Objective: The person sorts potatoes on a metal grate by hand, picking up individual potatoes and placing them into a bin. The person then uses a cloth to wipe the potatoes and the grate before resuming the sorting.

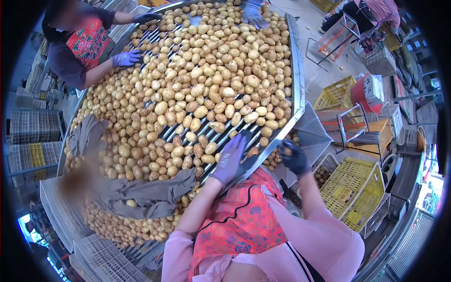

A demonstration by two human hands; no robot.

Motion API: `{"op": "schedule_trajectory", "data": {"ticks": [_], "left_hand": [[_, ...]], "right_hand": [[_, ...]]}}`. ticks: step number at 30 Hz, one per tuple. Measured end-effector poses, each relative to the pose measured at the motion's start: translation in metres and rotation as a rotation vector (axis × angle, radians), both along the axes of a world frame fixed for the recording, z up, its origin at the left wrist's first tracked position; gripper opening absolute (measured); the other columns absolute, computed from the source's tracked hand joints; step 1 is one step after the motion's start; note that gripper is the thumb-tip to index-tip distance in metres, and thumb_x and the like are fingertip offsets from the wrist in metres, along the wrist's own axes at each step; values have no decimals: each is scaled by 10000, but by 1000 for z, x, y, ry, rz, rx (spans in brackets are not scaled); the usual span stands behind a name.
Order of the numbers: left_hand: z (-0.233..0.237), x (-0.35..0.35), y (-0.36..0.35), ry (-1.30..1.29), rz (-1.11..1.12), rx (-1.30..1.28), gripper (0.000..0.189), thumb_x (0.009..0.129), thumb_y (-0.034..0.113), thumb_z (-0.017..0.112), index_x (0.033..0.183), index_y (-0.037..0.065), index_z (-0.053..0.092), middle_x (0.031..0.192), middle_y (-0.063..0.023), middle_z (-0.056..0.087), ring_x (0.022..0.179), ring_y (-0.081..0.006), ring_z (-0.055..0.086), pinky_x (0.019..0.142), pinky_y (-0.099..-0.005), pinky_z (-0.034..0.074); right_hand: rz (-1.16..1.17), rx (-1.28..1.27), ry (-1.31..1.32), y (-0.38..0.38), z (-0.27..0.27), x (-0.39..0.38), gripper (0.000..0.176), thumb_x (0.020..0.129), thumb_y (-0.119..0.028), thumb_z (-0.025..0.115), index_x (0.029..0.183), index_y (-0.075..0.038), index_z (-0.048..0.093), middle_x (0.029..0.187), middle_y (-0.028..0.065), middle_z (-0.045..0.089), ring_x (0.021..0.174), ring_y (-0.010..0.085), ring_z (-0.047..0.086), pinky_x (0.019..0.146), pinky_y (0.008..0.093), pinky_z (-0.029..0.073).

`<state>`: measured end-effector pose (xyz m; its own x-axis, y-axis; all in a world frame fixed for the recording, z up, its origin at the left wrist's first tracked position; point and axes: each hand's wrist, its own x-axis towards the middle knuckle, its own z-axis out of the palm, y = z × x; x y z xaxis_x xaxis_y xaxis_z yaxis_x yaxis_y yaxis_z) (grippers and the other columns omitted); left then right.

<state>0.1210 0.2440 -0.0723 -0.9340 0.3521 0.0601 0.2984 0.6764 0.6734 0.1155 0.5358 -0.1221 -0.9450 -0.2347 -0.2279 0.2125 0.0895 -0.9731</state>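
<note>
Many light brown potatoes [202,75] cover a sorting table of dark rollers with a metal rim [297,70]. My left hand [230,157], in a purple and dark glove, is over the rollers at the table's near edge, beside some potatoes; its fingers reach forward and apart, with nothing seen in them. My right hand [294,157], in a dark glove, is just outside the rim, beside potatoes lying below the edge. Its fingers are curled, and whether they hold anything is hidden. A grey cloth [145,192] lies on the potatoes at the left.
A co-worker [77,44] reaches onto the table from the left; another person's gloved hand [254,15] is at its far end. Yellow crates [350,188] and a red bucket [366,93] stand at right. White crates [66,211] are at lower left.
</note>
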Motion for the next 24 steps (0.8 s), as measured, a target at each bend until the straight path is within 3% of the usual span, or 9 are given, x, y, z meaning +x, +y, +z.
{"op": "schedule_trajectory", "data": {"ticks": [1, 2, 3, 5, 7, 12, 13, 15, 24], "left_hand": [[17, -3, -8, -91, 34, -136, 641, 849, 335, 602, 1336, -32, 405, 1370, -271, 399, 1270, -424, 384, 1072, -451, 309], [16, -4, -20, -75, 30, -185, 623, 848, 346, 604, 1328, -11, 426, 1351, -247, 427, 1253, -417, 401, 1059, -459, 315], [12, -1, -29, -62, 31, -235, 607, 847, 356, 606, 1319, 9, 447, 1333, -222, 455, 1236, -410, 419, 1046, -467, 322], [-3, 2, -38, -23, -39, -503, 560, 854, 359, 593, 1305, 50, 475, 1314, -175, 482, 1204, -389, 448, 1025, -494, 326], [5, -17, -25, -6, -115, -458, 482, 820, 275, 580, 1255, 74, 522, 1270, -153, 519, 1190, -370, 460, 1024, -514, 318], [-20, -111, 8, 259, -185, -381, 460, 864, 197, 476, 1322, 154, 477, 1380, -135, 440, 1317, -329, 359, 1093, -507, 247], [-33, -137, 7, 295, -162, -440, 466, 866, 207, 484, 1329, 161, 473, 1388, -131, 438, 1311, -334, 370, 1094, -519, 234], [-28, -183, -15, 204, -98, -572, 453, 889, 278, 491, 1327, 162, 476, 1384, -142, 439, 1303, -347, 380, 1087, -539, 230], [-9, -303, -224, -58, 615, -771, 743, 828, 579, 545, 1402, 141, 371, 1432, -185, 358, 1309, -405, 337, 1045, -582, 270]], "right_hand": [[-200, -302, -464, 39, 19, 11, 468, 775, 30, 682, 1214, -43, 538, 1136, 72, 597, 1010, 181, 600, 821, 295, 517], [0, 347, 160, 81, -8, 30, 419, 785, -4, 686, 1182, -37, 557, 1110, 56, 618, 938, 208, 623, 788, 311, 517], [74, 444, 27, 145, -56, 57, 407, 785, -2, 680, 1171, -40, 559, 1126, 55, 611, 924, 250, 632, 759, 330, 519], [963, 1335, -249, 241, -83, 90, 472, 910, -356, 553, 1258, -39, 513, 1352, 144, 472, 1209, 319, 486, 936, 447, 431], [-10, 1566, -1140, 167, 1, 60, 612, 938, -484, 417, 1353, -34, 421, 1414, 183, 400, 1297, 343, 382, 1022, 476, 342], [-162, 1677, 35, 58, -13, -31, 679, 917, -517, 442, 1423, -76, 337, 1435, 214, 362, 1327, 410, 318, 1061, 587, 233], [131, 1642, -48, 3, 15, -71, 694, 928, -500, 434, 1427, -33, 313, 1434, 255, 340, 1354, 412, 275, 1073, 603, 198], [40, 1442, 104, -61, -3, -110, 784, 920, -515, 444, 1407, 74, 270, 1401, 345, 317, 1331, 485, 265, 1068, 623, 180], [-22, 1607, 552, -191, -62, -308, 781, 905, -488, 460, 1464, -15, 187, 1393, 369, 302, 1296, 505, 309, 1021, 665, 209]]}}
